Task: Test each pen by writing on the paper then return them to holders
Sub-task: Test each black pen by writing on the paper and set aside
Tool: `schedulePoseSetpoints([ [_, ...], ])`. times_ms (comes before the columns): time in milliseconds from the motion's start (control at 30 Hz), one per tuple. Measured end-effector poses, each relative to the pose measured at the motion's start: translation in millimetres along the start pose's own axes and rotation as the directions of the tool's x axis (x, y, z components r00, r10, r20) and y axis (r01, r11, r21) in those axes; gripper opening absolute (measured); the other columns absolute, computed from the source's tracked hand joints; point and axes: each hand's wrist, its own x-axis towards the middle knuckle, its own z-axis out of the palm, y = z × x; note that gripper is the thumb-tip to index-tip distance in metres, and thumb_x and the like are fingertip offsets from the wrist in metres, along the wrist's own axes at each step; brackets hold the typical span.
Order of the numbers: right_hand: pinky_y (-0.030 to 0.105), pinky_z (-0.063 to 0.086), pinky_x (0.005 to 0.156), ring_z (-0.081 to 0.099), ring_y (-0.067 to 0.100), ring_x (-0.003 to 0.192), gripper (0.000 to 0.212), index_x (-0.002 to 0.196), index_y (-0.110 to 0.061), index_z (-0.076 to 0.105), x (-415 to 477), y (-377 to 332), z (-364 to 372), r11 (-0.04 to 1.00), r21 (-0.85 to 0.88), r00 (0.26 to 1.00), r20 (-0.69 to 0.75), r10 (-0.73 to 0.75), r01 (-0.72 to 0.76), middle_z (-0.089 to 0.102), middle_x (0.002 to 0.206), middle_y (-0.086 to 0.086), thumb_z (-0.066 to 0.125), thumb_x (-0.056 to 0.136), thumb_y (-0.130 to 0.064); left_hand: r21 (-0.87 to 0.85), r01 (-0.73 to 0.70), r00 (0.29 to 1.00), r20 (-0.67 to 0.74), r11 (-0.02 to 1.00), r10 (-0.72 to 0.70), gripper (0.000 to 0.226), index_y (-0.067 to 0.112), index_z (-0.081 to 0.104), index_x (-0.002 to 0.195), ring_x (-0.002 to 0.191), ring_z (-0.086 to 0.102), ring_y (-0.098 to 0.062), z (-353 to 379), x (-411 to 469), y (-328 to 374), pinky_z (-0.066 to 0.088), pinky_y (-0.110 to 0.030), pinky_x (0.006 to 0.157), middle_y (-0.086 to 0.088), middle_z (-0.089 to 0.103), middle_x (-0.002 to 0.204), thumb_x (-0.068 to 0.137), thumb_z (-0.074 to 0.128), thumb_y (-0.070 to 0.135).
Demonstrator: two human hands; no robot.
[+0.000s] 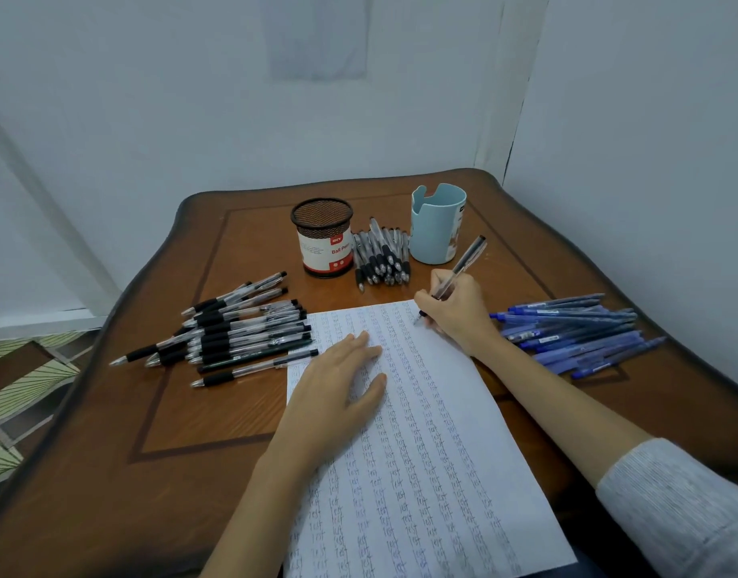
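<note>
1. The right hand (459, 314) pinches a clear-barrelled pen (454, 277) between its fingers (427, 300), tip down on the far right corner of the paper (421, 452).
2. The left hand (338, 385) lies flat on the paper's left part, palm down, its fingers (361, 348) straight and close together, thumb apart; it holds nothing.
3. The paper, covered in rows of the handwritten word "test", lies on a brown wooden counter (192, 452).
4. Left of the paper lies a heap of black-grip pens (242, 331); right of it, a heap of blue pens (575, 331).
5. Beyond the paper stand a black mesh holder (323, 239) with a red-and-white "Ball Pens" label and a light blue holder (438, 227), with a bunch of grey pens (381, 256) lying between them.
6. Pale walls (233, 98) meet in a corner behind the counter; patterned floor (21, 377) shows left of the counter.
</note>
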Motion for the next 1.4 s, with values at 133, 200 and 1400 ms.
schedulePoseSetpoints([
  [133,0.025,0.041,0.047,0.060,0.017,0.048,0.038,0.058,-0.016,0.042,1.5,2.7,0.3,1.000,0.008,1.000,0.010,-0.003,0.003,0.047,0.045,-0.005,0.064,0.086,-0.004,0.001,-0.008,1.000,0.000,1.000,0.008,0.045,0.031,0.042,0.141,0.142,0.018,0.002,-0.1,-0.2,0.6,0.012,-0.021,0.115,0.016,0.027,0.154,0.097,0.046,0.042],
  [200,0.022,0.040,0.045,0.059,0.012,0.045,0.037,0.059,-0.015,0.042,2.2,3.3,0.2,1.000,0.012,1.000,0.018,0.008,-0.008,0.047,0.043,-0.008,0.064,0.086,-0.004,0.002,-0.010,1.000,0.002,1.000,0.010,0.045,0.030,0.043,0.141,0.142,0.018,0.001,-0.8,0.0,1.6,0.012,-0.021,0.115,0.015,0.027,0.154,0.097,0.046,0.041],
  [1400,0.018,0.038,0.041,0.056,0.014,0.045,0.034,0.059,-0.011,0.043,3.2,3.1,-1.5,0.999,0.044,0.999,0.031,0.017,-0.018,0.047,0.054,0.007,0.064,0.084,0.000,0.013,0.006,1.000,0.019,1.000,-0.006,0.046,0.032,0.042,0.141,0.142,0.018,0.001,-0.4,0.0,1.2,0.011,-0.022,0.116,0.016,0.027,0.154,0.097,0.045,0.043],
])
